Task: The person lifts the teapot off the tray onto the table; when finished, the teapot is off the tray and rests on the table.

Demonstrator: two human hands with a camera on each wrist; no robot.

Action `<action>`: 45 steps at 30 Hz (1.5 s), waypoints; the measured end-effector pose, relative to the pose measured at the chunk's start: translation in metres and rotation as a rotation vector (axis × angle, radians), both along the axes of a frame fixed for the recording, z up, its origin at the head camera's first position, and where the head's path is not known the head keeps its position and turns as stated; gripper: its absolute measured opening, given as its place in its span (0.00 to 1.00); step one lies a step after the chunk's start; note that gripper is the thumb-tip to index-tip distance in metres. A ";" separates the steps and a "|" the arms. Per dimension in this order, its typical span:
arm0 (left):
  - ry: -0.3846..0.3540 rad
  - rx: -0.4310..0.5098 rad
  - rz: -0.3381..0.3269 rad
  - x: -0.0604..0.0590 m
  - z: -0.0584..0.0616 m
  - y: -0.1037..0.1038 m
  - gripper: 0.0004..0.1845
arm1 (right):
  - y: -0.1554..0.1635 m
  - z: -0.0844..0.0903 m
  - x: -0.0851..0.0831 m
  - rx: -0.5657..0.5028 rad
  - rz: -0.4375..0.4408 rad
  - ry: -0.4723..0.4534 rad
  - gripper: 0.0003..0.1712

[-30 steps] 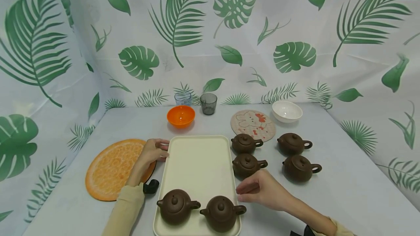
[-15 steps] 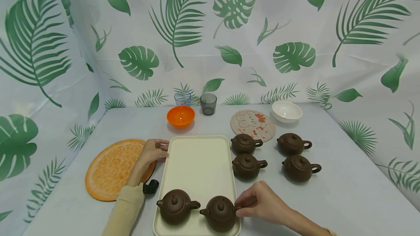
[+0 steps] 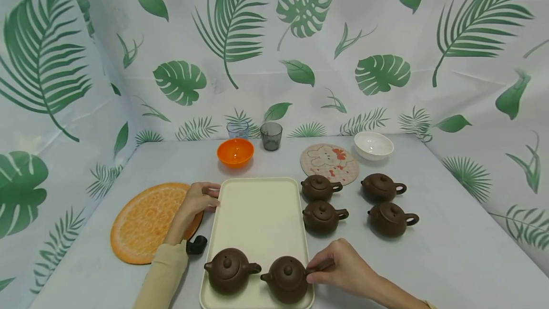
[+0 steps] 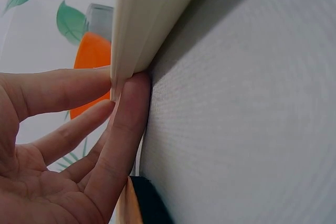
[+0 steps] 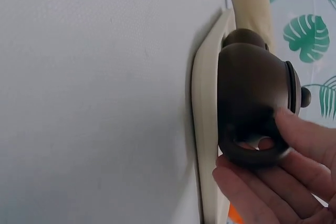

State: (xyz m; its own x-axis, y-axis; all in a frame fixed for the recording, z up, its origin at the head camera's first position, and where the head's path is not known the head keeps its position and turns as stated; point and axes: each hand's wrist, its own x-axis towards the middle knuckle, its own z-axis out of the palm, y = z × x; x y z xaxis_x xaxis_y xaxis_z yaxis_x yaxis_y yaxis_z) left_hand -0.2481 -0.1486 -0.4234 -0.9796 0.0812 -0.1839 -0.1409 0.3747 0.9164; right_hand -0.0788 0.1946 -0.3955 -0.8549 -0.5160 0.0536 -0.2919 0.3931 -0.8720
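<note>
A cream tray (image 3: pixel 259 218) lies in the middle of the table. At its left rim, my left hand (image 3: pixel 198 203) pinches the edge; the left wrist view shows the tray's rim (image 4: pixel 128 30) between the thumb and a finger underneath. Two dark brown teapots sit at the tray's near end. My right hand (image 3: pixel 340 267) holds the handle of the right-hand teapot (image 3: pixel 285 280), and the right wrist view shows that teapot (image 5: pixel 252 85) upright against the tray floor. The left-hand teapot (image 3: pixel 228 271) stands beside it, untouched, its handle towards the right.
Several more brown teapots (image 3: pixel 322 217) stand right of the tray. Behind are an orange bowl (image 3: pixel 235 154), a grey glass (image 3: pixel 271 136), a blue glass (image 3: pixel 238 130), a rabbit mat (image 3: pixel 329 161) and a white bowl (image 3: pixel 373 147). An orange-slice mat (image 3: pixel 146 223) lies left.
My right hand has come down from beside the tray's right edge and taken hold of the right-hand teapot's handle. My left hand stays at the tray's rim.
</note>
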 end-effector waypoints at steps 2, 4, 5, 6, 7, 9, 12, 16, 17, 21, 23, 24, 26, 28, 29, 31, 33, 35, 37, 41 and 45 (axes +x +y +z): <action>-0.003 0.002 0.004 0.000 0.001 0.000 0.25 | 0.000 -0.001 0.000 0.004 -0.001 0.036 0.09; -0.004 0.009 0.004 0.000 0.001 0.000 0.25 | 0.000 -0.003 0.000 0.001 0.000 0.082 0.07; -0.006 0.011 0.005 0.000 0.001 0.000 0.26 | 0.000 -0.004 0.000 -0.008 0.002 0.100 0.06; -0.007 0.011 0.001 0.000 0.001 0.000 0.26 | 0.001 -0.004 0.000 -0.019 0.005 0.119 0.06; -0.010 0.014 0.002 0.000 0.001 0.000 0.26 | 0.002 -0.004 -0.001 -0.029 0.008 0.136 0.05; -0.011 0.017 -0.001 0.000 0.001 0.000 0.26 | 0.006 -0.004 -0.003 -0.057 0.016 0.153 0.05; -0.006 0.016 -0.004 0.000 0.001 0.000 0.26 | 0.017 0.000 -0.006 -0.098 0.033 0.155 0.06; 0.004 0.013 -0.007 0.000 0.001 0.000 0.26 | 0.040 0.006 -0.008 -0.102 0.029 0.181 0.08; 0.004 0.011 -0.004 0.000 0.000 0.000 0.26 | 0.047 0.008 -0.009 -0.095 0.027 0.187 0.07; -0.005 0.005 0.004 -0.001 -0.001 0.001 0.26 | 0.079 0.014 -0.009 -0.056 0.024 0.193 0.06; 0.000 0.012 0.000 -0.001 -0.001 0.001 0.26 | 0.096 0.015 -0.008 -0.042 0.029 0.201 0.07; 0.004 0.016 -0.005 -0.001 -0.001 0.000 0.26 | 0.104 0.015 -0.007 -0.040 0.030 0.213 0.08; 0.012 0.023 -0.013 -0.002 -0.001 0.000 0.26 | 0.120 0.015 -0.005 -0.035 0.032 0.238 0.10; 0.019 0.027 -0.018 -0.002 0.000 0.000 0.26 | 0.134 0.014 -0.003 -0.030 0.036 0.255 0.12; 0.016 0.026 -0.014 -0.002 0.000 0.000 0.26 | 0.141 0.013 -0.003 -0.029 0.036 0.255 0.13; 0.011 0.019 -0.013 -0.002 0.000 0.000 0.26 | 0.154 0.011 -0.002 -0.021 0.032 0.233 0.14; 0.001 0.016 -0.002 -0.003 0.000 0.000 0.26 | 0.165 0.010 -0.002 -0.006 0.018 0.211 0.15; -0.008 0.010 0.006 -0.003 -0.001 0.000 0.26 | 0.175 0.009 -0.001 0.009 0.002 0.190 0.15; -0.013 0.009 0.008 -0.004 -0.001 -0.001 0.26 | 0.184 0.008 -0.001 0.023 -0.010 0.183 0.15; -0.014 0.014 0.006 -0.004 -0.001 -0.001 0.26 | 0.198 0.005 -0.002 0.038 -0.016 0.160 0.16; -0.022 0.021 0.006 -0.004 -0.002 0.000 0.26 | 0.207 0.001 -0.001 0.053 -0.029 0.175 0.16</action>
State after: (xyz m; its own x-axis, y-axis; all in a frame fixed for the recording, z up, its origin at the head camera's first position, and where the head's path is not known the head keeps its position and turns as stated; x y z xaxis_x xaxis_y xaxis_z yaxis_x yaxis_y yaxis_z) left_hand -0.2522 -0.1489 -0.4251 -0.9759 0.0797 -0.2032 -0.1628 0.3542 0.9209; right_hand -0.0800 0.4012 -0.3946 -0.8495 -0.4974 0.1760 -0.4249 0.4472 -0.7871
